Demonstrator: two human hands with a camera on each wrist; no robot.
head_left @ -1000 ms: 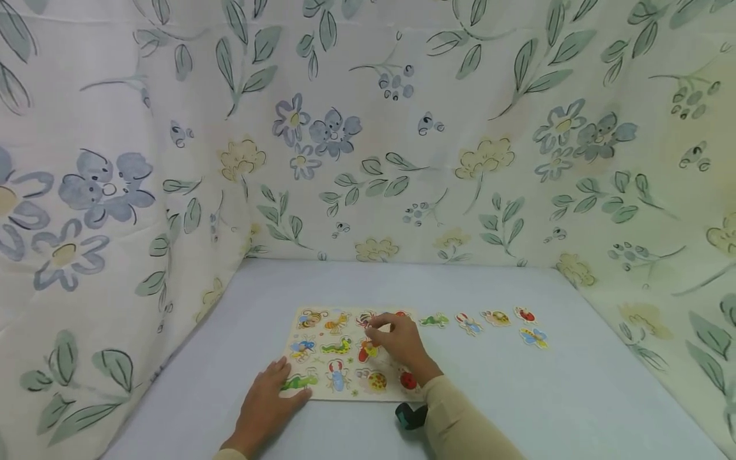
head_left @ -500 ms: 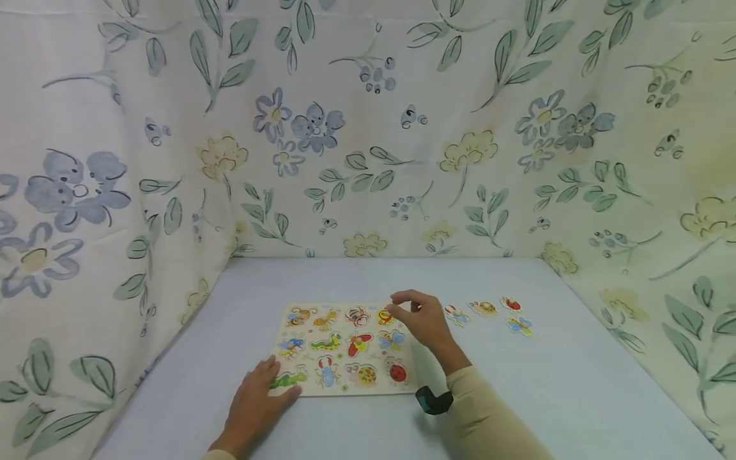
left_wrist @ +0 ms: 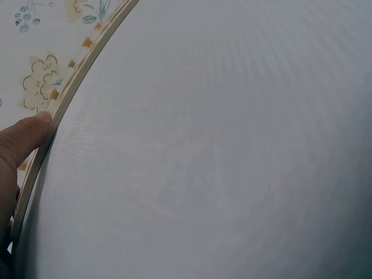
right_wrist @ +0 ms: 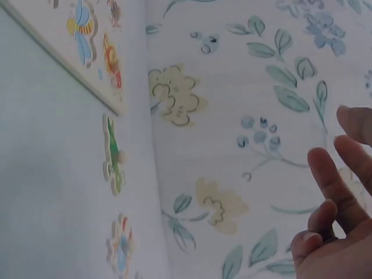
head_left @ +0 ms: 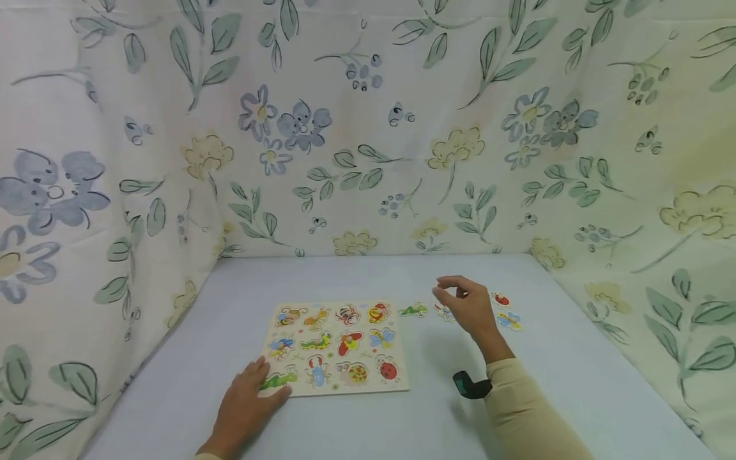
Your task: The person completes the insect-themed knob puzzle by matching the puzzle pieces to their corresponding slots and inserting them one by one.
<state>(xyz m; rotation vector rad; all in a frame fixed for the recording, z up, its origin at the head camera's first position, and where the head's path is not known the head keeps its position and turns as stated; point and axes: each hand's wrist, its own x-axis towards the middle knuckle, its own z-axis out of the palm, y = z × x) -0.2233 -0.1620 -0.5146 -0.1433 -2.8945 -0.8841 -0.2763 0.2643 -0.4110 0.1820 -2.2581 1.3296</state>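
Observation:
In the head view my left hand rests on the near left corner of a wooden insect puzzle board, its thumb at the front edge. The left wrist view shows the thumb touching the rim. My right hand hovers right of the board, fingers loosely bent, no piece visible in it. Under and beside it lie loose pieces: a green insect, a partly covered stag beetle, a ladybug and a blue-winged insect. The right wrist view shows the right fingers apart.
The pale table ends at a floral cloth hanging behind and at both sides. Pictures of insects, such as a bee and a red-winged bug, cover the board. A dark wrist device sits at the right sleeve.
My right hand has moved from over the board to the right, above the loose pieces, and now hides the snail piece. The left hand stays at the board's corner. The head view has shifted slightly.

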